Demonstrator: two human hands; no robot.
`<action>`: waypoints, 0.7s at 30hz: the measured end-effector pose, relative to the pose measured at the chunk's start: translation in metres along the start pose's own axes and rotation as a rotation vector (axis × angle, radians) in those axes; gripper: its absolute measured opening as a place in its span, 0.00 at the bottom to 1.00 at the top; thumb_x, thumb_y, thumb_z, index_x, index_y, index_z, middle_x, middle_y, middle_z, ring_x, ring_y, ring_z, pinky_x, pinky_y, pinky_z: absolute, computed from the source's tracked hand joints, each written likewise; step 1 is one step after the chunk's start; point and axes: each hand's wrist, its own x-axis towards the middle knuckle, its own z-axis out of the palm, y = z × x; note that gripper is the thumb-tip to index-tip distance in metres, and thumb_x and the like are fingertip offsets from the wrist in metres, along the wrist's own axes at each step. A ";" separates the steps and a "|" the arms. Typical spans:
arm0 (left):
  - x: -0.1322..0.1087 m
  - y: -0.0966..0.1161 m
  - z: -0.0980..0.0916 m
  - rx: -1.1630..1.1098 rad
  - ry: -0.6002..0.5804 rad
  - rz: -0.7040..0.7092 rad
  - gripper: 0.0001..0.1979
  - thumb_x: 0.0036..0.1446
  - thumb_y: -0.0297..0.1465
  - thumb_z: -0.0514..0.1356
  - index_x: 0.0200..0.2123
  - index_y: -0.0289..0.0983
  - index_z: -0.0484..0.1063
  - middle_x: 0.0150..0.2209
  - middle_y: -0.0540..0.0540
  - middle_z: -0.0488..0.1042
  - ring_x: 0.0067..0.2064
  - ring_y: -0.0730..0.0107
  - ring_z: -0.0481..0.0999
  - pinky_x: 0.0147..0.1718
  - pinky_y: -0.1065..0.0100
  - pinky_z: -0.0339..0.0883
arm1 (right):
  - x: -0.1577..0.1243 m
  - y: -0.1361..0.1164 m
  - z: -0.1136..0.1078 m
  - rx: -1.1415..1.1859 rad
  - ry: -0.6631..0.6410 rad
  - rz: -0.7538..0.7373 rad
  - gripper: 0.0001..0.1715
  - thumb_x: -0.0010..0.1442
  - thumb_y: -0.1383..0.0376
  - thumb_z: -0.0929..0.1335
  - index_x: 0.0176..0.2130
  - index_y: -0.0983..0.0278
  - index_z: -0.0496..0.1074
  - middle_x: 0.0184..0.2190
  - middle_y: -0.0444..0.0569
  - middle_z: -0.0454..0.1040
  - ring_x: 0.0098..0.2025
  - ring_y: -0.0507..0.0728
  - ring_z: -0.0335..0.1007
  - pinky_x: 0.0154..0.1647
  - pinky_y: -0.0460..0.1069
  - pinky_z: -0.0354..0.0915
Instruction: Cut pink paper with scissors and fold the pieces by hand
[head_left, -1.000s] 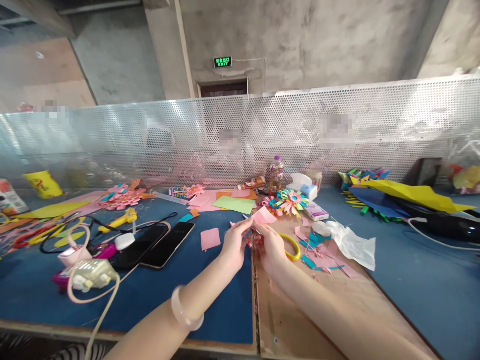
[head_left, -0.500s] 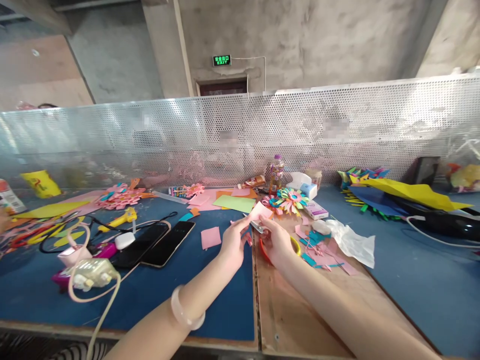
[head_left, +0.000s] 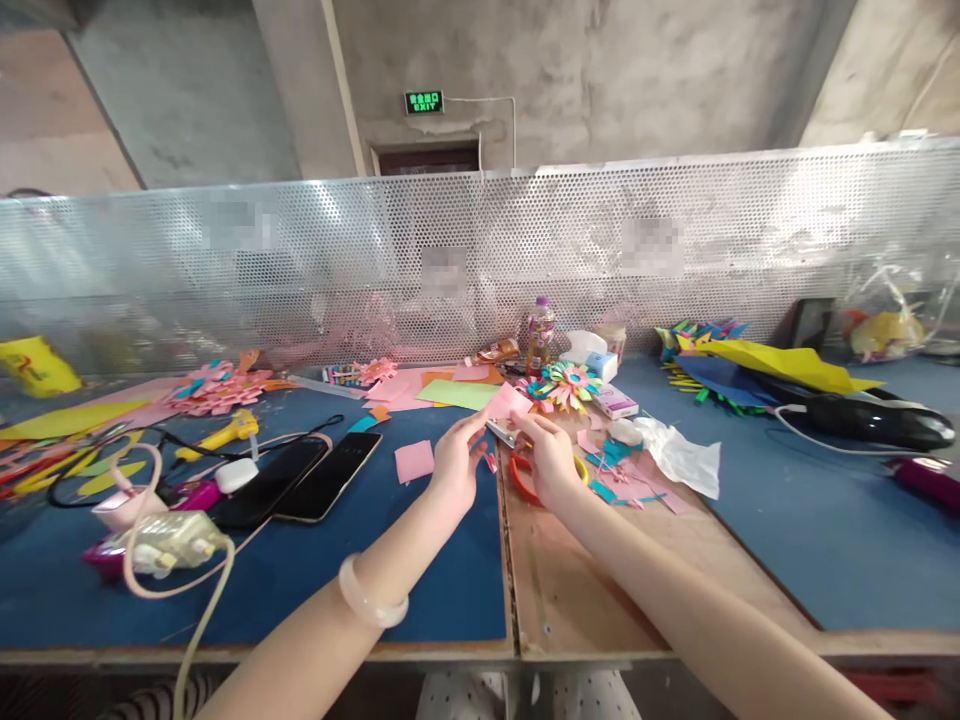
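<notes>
My left hand (head_left: 455, 465) pinches a small pink paper piece (head_left: 507, 403) at its lower left edge, above the seam between the blue mat and the wooden board. My right hand (head_left: 553, 461) is closed round scissors (head_left: 517, 462) with red and yellow handles; their metal blades point left towards the pink paper. A pale bracelet (head_left: 369, 598) sits on my left wrist. A pink paper square (head_left: 414, 461) lies on the mat just left of my left hand.
Two phones (head_left: 300, 482), a charger with cables (head_left: 169, 542) and a yellow tool (head_left: 225, 433) lie left. Paper flowers (head_left: 568, 383), a bottle (head_left: 540, 335), a crumpled white sheet (head_left: 679, 456) and coloured scraps (head_left: 622, 478) lie right. A perforated metal screen (head_left: 480, 265) closes off the back.
Both hands have lifted and moved slightly away from me with the paper and scissors. The scissor blades now reach the pink paper. The camera has tilted down and shifted right.
</notes>
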 end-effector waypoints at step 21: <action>0.005 0.001 0.001 0.007 -0.173 0.028 0.14 0.40 0.33 0.67 0.32 0.35 0.72 0.32 0.47 0.73 0.33 0.72 0.72 0.29 0.72 0.65 | 0.004 0.001 -0.011 -0.341 0.006 -0.174 0.17 0.46 0.55 0.69 0.22 0.66 0.67 0.14 0.39 0.61 0.18 0.47 0.53 0.20 0.44 0.51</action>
